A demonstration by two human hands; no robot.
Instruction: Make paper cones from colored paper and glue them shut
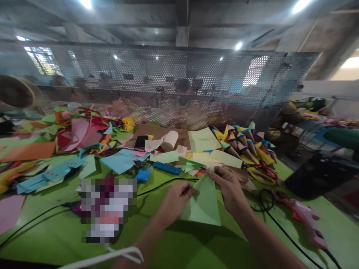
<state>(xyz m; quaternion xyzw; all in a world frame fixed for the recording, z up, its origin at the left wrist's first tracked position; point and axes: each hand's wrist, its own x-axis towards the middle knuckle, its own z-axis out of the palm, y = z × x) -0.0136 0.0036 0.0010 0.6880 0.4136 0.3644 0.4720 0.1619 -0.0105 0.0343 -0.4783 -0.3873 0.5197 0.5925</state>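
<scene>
A sheet of light green paper [206, 205] is held up between both hands, just above the green table [157, 239]. My left hand [178, 198] pinches its left side, fingers closed. At its top corner, my right hand [228, 186] grips with thumb and fingers. The sheet looks folded or bent near the top, though the fingers partly cover that area. Right of my right hand lies a pink glue gun [304, 216] with a black cord. Beyond it are scissors with yellow and red handles [262, 175].
Coloured paper scraps [81, 134] pile up at the left and back. Several paper cones [244, 142] stand back right. A tissue roll [169, 141], blue stick [167, 168] and blurred-out device [109, 209] lie around. A perforated metal screen [168, 82] borders the table; a person sits at right.
</scene>
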